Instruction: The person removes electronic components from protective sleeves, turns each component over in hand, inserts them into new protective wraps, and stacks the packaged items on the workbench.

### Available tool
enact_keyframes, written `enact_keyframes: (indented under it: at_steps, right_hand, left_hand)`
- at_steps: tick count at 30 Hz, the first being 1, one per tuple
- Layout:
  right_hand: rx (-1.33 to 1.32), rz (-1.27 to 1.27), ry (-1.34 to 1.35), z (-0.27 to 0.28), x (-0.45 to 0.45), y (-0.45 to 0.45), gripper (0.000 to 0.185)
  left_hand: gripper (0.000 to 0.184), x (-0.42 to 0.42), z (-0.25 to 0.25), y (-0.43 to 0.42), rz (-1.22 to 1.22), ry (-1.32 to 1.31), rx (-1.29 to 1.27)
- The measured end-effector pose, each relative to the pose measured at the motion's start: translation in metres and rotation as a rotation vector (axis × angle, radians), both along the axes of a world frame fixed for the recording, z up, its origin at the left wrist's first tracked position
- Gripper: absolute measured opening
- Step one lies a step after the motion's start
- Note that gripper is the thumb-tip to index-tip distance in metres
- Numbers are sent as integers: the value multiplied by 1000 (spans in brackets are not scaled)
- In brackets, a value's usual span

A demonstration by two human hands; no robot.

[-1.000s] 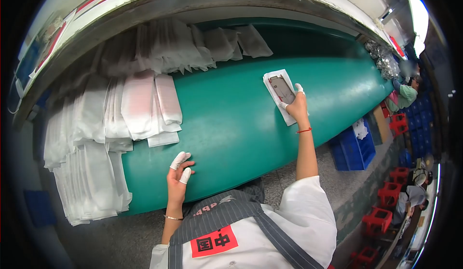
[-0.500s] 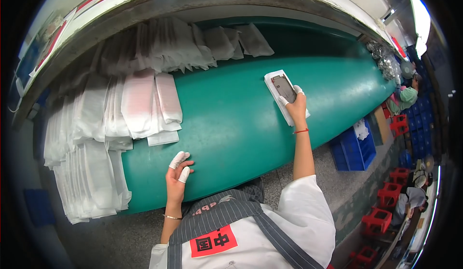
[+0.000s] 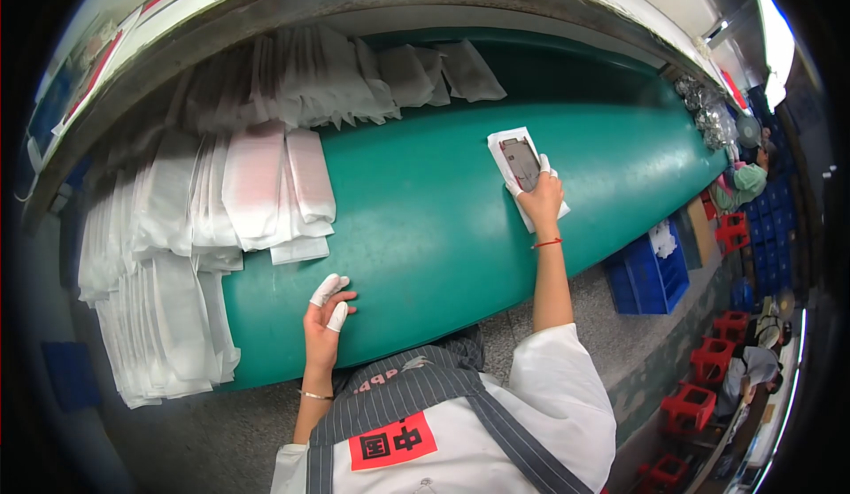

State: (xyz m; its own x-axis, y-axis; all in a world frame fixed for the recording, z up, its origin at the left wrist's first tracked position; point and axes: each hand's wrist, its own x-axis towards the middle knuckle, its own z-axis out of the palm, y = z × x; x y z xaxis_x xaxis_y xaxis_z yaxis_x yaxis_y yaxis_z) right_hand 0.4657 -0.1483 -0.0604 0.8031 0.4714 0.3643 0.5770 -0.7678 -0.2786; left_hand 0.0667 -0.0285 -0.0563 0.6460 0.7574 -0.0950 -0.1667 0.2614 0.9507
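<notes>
On the green desk (image 3: 416, 228), the right hand (image 3: 543, 200) grips the near end of a flat grey panel (image 3: 521, 159), its white-capped thumb on one long edge and its fingers on the other, spread only about as wide as the panel. The hold by the edges likely keeps most of the face untouched. The panel lies on a white paper sleeve (image 3: 497, 147), which shows around it and may shield it from the desktop. The left hand (image 3: 321, 330) is half open above the near edge, fingers loosely curled and apart from the thumb, holding nothing. Beyond it, filled-looking sleeves (image 3: 252, 184) overlap in rows on the left, probably so that each takes little room; more sleeves (image 3: 323, 78) line the far side. Farther out on the right are crumpled clear plastic (image 3: 706, 115), a blue crate (image 3: 651, 283) beside the desk, a co-worker in pale green (image 3: 746, 182) and red stools (image 3: 688, 407).
</notes>
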Motion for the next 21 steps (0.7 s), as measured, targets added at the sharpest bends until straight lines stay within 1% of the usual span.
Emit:
enact_keyframes:
  at_steps: [6,9,10,12,13,14,15,17,18,19,21]
  right_hand:
    - [24,-71,-45,-3,-5,5,79]
    - [15,-107,28,1,-9,10,80]
    - [-26,-144,-75,-2,-16,13,82]
    - [19,15,-295,8,-38,37,83]
    - [144,218,-100,18,-51,58,79]
    - [337,487,-80,28,-78,83,68]
    - [449,661,56,37,-112,107,57]
    - [408,996,143,37,-169,154,49]
    - [440,1073,108,37,-200,173,48]
    - [425,1138,142,47,-225,187,45]
    - [457,1163,83,47,-256,215,39]
  left_hand:
    - [44,-1,-1,1,-6,-28,-26]
    - [44,-4,-3,3,-20,-44,-34]
    - [43,-4,-1,2,-19,-42,-38]
    - [43,-5,-5,3,-31,-74,-70]
    - [43,-4,-3,4,-32,-69,-88]
    - [43,-3,0,5,-14,-67,-83]
    - [42,-3,3,7,-23,-69,-113]
    - [41,-1,6,10,-22,-70,-157]
    - [41,-1,8,11,-11,-69,-150]
    - [40,-1,11,12,8,-67,-174]
    - [39,-5,18,15,43,-80,-200]
